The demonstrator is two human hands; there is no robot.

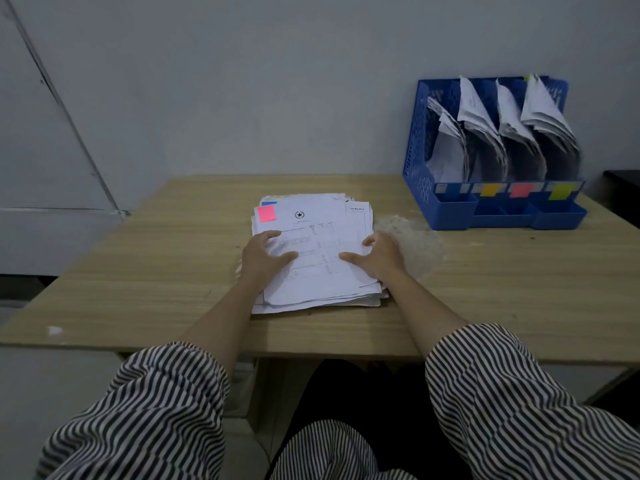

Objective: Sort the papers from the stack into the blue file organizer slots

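Note:
A stack of white papers (pixel 318 237) lies in the middle of the wooden table (pixel 138 271). The top sheet carries a pink sticky note (pixel 266 213) at its upper left corner; a blue note peeks out just behind it. My left hand (pixel 265 256) rests on the stack's left side, fingers spread and slightly bent on the top sheet. My right hand (pixel 375 256) lies at the right edge, fingertips on the sheet's edge. The blue file organizer (pixel 415 157) stands at the far right with several slots full of leaning papers, labelled by blue, orange, pink and yellow-green notes.
A grey wall runs behind the table. A pale worn patch (pixel 415 247) marks the tabletop to the right of the stack. A dark object (pixel 623 178) sits at the far right edge beyond the organizer. My striped sleeves fill the foreground.

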